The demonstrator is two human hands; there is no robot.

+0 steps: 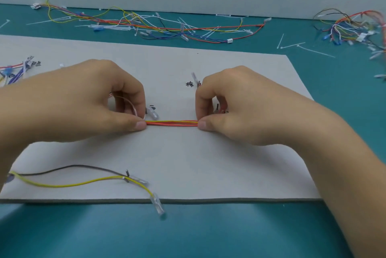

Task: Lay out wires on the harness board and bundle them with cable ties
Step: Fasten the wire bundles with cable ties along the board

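Observation:
A short bundle of red, orange and yellow wires (pixel 171 123) lies stretched straight across the middle of the grey harness board (pixel 188 159). My left hand (pixel 87 99) pinches its left end between thumb and fingers, and a thin white cable tie (pixel 130 103) curls under those fingers. My right hand (pixel 236 103) pinches the right end of the same bundle. A yellow wire (pixel 83 182) and a brown wire (pixel 73 167) with clear terminal sleeves lie loose on the board's near left.
Loose coloured wires and white cable ties (pixel 146 26) are strewn over the teal mat behind the board. Another wire tangle (pixel 353 26) sits at the far right. More wires (pixel 14 72) lie at the board's left edge. Black printed labels (pixel 190 84) mark the board.

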